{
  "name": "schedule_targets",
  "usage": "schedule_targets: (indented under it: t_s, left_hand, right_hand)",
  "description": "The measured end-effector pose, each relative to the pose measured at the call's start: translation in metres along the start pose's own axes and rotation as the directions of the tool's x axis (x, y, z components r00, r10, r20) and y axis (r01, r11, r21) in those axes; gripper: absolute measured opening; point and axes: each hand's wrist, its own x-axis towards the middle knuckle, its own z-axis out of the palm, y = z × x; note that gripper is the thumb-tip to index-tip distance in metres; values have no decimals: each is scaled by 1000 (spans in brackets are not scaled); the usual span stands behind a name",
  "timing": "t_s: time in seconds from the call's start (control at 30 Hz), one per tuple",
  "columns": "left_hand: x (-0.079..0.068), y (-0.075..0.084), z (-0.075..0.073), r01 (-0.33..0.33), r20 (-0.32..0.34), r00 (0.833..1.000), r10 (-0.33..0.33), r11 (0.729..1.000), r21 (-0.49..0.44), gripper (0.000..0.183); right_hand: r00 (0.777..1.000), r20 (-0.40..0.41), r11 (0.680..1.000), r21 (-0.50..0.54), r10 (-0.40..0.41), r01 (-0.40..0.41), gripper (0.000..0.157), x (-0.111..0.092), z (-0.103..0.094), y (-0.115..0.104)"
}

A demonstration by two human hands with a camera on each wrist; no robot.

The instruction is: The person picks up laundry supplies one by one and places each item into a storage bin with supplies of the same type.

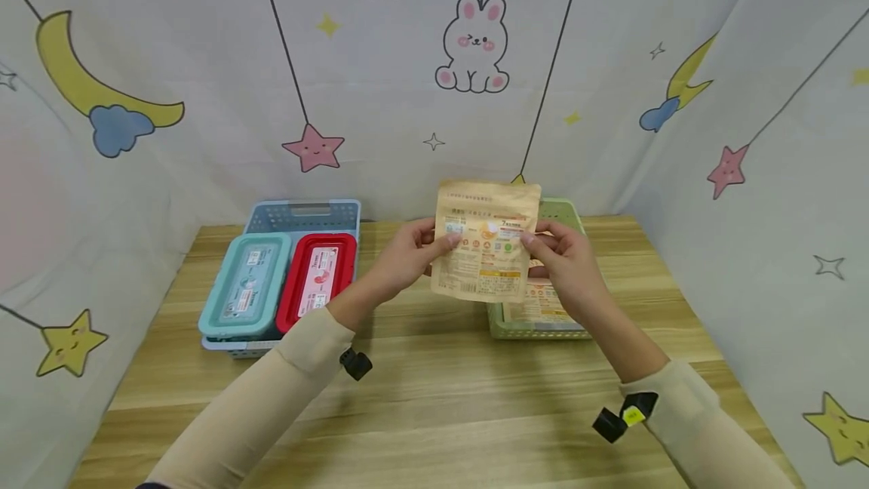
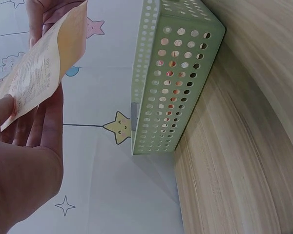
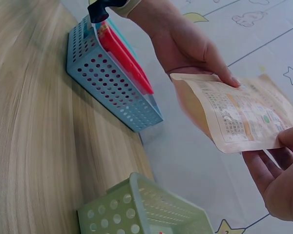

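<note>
A tan printed pouch is held up in front of me, its text side facing the head camera. My left hand pinches its left edge, thumb on the front and fingers behind. On the opposite edge my right hand pinches it the same way. The pouch's bottom gusset bulges a little in the left wrist view, where its side shows. Behind and below the pouch stands a green perforated basket, partly hidden by it. Inside that basket lies another tan pouch with similar print.
At the left of the wooden table stands a blue perforated basket. It holds a teal-lidded box and a red-lidded box. A white curtain with cartoon prints hangs behind and along both sides.
</note>
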Motion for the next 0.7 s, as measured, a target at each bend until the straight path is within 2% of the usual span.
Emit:
schedule_targets:
  t_s: [0.23, 0.5, 0.7]
  left_hand:
    - [3, -2, 1, 17, -23, 1000, -17, 1000, 8, 36]
    - [5, 1, 3, 8, -54, 998, -12, 997, -77, 37]
    - [5, 4, 3, 13, -39, 999, -16, 997, -82, 34]
  right_hand:
    - [1000, -19, 1000, 27, 14, -13, 18, 4, -1, -1]
    - [1000, -21, 1000, 11, 17, -17, 22, 9, -10, -1]
    - [1000, -2, 1000, 16, 27, -27, 23, 11, -14, -2]
